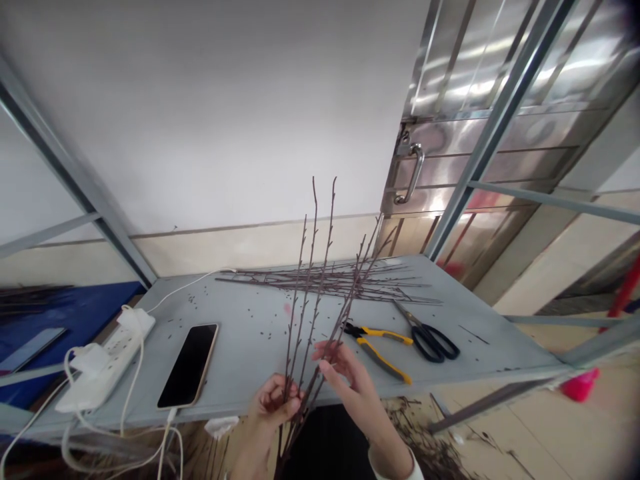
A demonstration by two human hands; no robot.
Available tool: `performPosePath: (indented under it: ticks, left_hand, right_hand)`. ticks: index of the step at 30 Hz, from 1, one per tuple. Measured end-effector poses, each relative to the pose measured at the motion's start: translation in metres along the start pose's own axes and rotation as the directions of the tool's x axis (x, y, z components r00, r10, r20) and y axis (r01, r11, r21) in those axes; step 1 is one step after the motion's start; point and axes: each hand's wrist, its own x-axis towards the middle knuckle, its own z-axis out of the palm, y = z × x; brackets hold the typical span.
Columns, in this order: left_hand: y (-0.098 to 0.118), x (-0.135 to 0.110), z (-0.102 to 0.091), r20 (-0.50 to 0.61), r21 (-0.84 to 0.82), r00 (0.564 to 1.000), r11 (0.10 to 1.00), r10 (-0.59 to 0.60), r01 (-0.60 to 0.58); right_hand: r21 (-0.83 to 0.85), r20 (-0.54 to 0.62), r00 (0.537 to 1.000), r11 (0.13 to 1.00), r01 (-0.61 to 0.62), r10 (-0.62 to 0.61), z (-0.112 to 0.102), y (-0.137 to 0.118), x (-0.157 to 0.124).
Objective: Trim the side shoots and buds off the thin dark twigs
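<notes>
Several thin dark budded twigs (313, 313) stand up in front of me, fanned apart at the top. Low on these stems, my left hand (274, 407) is closed with its fingers pinched round them. My right hand (350, 383) curls loosely about the twigs that lean to the right, its thumb and fingertips at the stems. The lower ends run down toward my dark-clothed lap. Behind them, a pile of similar twigs (400, 287) lies across the grey table (240, 360). Pliers with yellow and grey handles (385, 350) and black-handled scissors (433, 340) lie right of my right hand.
A phone (187, 367) with a cable lies at the left, beside a white power strip (107, 363) and loose cords. Small dark bits dot the tabletop. Metal posts (493, 140) rise at the table's corners before a wall and a steel door (465, 147). Twig scraps litter the floor.
</notes>
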Motion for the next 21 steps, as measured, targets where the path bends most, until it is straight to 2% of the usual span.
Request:
performPosePath:
  ticks: [3, 8, 14, 17, 21]
  left_hand:
    - [0.003, -0.003, -0.001, -0.006, -0.006, 1.000, 1.000, -0.009, 0.009]
    - [0.006, -0.003, 0.002, 0.012, 0.001, 1.000, 1.000, -0.002, 0.002]
    - [0.001, -0.001, -0.002, 0.025, -0.022, 1.000, 1.000, 0.008, -0.008]
    - [0.002, -0.002, 0.000, 0.004, -0.017, 1.000, 1.000, 0.008, -0.008]
    - [0.002, -0.004, 0.001, -0.057, 0.028, 0.996, 0.998, 0.066, -0.065]
  right_hand:
    - [0.057, 0.029, 0.998, 0.997, -0.057, 0.056, 0.004, -0.003, 0.003]
    - [0.197, 0.026, 0.997, 0.978, -0.073, 0.069, 0.008, -0.005, 0.002]
    - [0.251, 0.009, 0.994, 0.962, -0.106, 0.107, 0.012, -0.004, -0.001]
    - [0.267, -0.001, 0.994, 0.958, -0.103, 0.108, 0.014, -0.005, -0.003]
    - [0.281, -0.042, 0.995, 0.957, -0.075, 0.090, 0.016, -0.006, -0.003]
